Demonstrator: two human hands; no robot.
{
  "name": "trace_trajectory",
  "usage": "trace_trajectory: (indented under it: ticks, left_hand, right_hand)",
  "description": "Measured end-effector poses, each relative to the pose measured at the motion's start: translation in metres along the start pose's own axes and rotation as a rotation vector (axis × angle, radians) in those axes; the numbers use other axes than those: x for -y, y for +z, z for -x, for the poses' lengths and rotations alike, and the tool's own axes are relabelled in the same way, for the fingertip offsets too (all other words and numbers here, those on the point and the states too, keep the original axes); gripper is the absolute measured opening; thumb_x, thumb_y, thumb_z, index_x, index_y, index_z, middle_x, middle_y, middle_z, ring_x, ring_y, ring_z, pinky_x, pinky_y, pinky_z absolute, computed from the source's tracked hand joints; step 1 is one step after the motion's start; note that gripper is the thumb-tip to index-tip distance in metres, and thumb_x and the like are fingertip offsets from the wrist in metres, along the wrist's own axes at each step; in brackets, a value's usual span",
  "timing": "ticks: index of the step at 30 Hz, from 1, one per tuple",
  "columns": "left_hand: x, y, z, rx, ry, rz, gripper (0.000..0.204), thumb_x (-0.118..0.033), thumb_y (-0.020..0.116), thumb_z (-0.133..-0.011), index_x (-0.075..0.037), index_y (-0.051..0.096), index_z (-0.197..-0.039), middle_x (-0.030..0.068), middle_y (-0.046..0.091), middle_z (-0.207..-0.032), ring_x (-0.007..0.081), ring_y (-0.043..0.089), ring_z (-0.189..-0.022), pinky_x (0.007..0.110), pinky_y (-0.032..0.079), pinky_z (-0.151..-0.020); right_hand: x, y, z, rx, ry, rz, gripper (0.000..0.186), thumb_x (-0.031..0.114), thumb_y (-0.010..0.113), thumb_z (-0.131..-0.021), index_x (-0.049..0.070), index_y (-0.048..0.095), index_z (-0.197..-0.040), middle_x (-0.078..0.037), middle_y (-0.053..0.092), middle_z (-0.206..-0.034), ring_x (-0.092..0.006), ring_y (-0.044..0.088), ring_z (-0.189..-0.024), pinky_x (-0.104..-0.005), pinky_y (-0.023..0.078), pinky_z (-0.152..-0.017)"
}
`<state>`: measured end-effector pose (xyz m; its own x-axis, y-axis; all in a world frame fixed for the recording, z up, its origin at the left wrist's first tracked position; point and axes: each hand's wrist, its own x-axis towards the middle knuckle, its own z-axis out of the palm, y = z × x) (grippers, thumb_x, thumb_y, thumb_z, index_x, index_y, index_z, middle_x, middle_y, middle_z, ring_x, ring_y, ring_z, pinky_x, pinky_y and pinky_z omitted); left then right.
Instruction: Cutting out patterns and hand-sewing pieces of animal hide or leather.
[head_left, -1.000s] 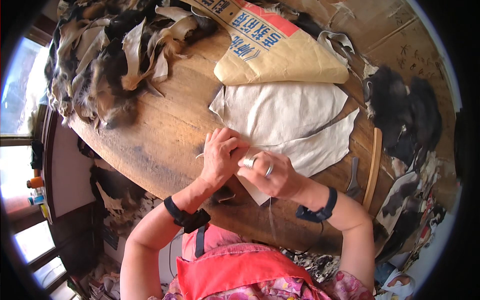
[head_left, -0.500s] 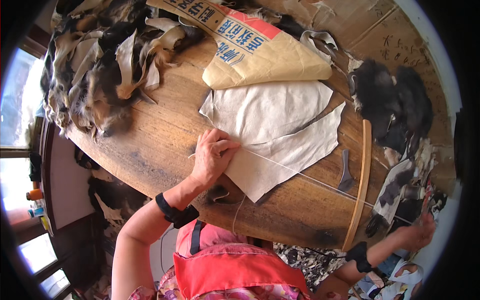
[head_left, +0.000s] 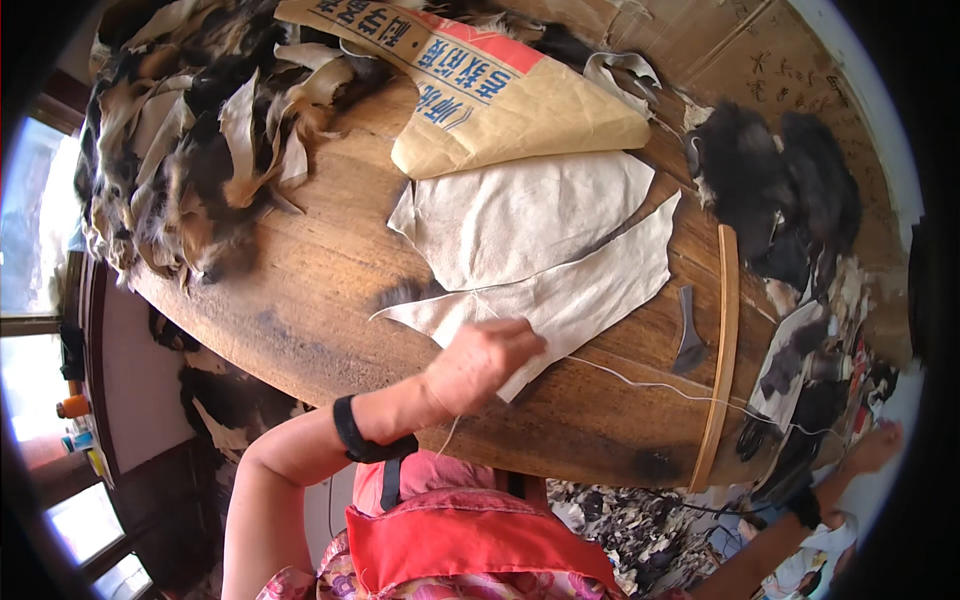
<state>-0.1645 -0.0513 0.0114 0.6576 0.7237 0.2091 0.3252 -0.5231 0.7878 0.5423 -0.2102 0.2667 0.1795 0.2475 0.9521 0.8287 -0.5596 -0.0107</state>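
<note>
Pale skin pieces (head_left: 540, 215) lie hide side up on the wooden board (head_left: 300, 290), their edges meeting along a seam with a gap at the right. My left hand (head_left: 485, 362) is closed over the lower piece, below the seam. A white thread (head_left: 640, 384) shows on both sides of this hand and seems to pass through its fingers; the grip itself is hidden. From there the thread runs slack over the board to my right hand (head_left: 874, 448), stretched far right. That hand looks closed on the thread, small and slightly blurred; no needle can be made out.
Printed tan paper (head_left: 520, 120) covers the skin's far end. Fur strips (head_left: 190, 170) are heaped at far left, black fur (head_left: 765, 180) at far right. A dark flat blade-like tool (head_left: 688, 335) and a wooden stick (head_left: 722, 350) lie on the right of the board.
My left hand has left the seam and moved right and nearer to me. My right hand has gone farther right. The thread, taut before, now sags in a curve.
</note>
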Motion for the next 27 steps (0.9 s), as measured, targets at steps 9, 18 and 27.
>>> trace_trajectory:
  ticks: [9, 18, 27]
  left_hand:
    - [-0.071, 0.045, -0.004, 0.235, 0.622, 0.279, 0.034, -0.015, 0.062, -0.073, 0.004, 0.066, -0.102, 0.0122, 0.062, -0.093, 0.0276, 0.061, -0.089, 0.038, 0.053, -0.079]
    - [-0.011, -0.037, 0.026, -0.35, -0.535, 0.162, 0.011, -0.007, 0.071, -0.09, -0.001, 0.075, -0.098, 0.0023, 0.062, -0.08, 0.0104, 0.056, -0.07, 0.027, 0.047, -0.062]
    - [0.027, -0.035, 0.014, -0.429, -0.831, 0.666, 0.018, -0.016, 0.073, -0.09, 0.001, 0.076, -0.088, 0.002, 0.06, -0.062, 0.0104, 0.054, -0.058, 0.029, 0.046, -0.057]
  right_hand:
    - [0.482, -0.073, 0.275, 2.373, 0.263, -1.24, 0.02, 0.011, 0.079, -0.082, 0.002, 0.073, -0.099, 0.001, 0.069, -0.082, -0.0019, 0.055, -0.069, -0.0182, 0.042, -0.058]
    - [0.496, -0.089, 0.243, 2.001, -0.371, -1.565, 0.006, 0.011, 0.077, -0.085, 0.005, 0.075, -0.085, -0.002, 0.073, -0.078, -0.0059, 0.063, -0.069, -0.0224, 0.046, -0.055]
    - [0.56, -0.094, 0.312, 1.672, 0.181, -1.416, 0.006, 0.007, 0.073, -0.083, 0.004, 0.075, -0.088, -0.009, 0.073, -0.077, -0.0148, 0.068, -0.065, -0.0313, 0.051, -0.059]
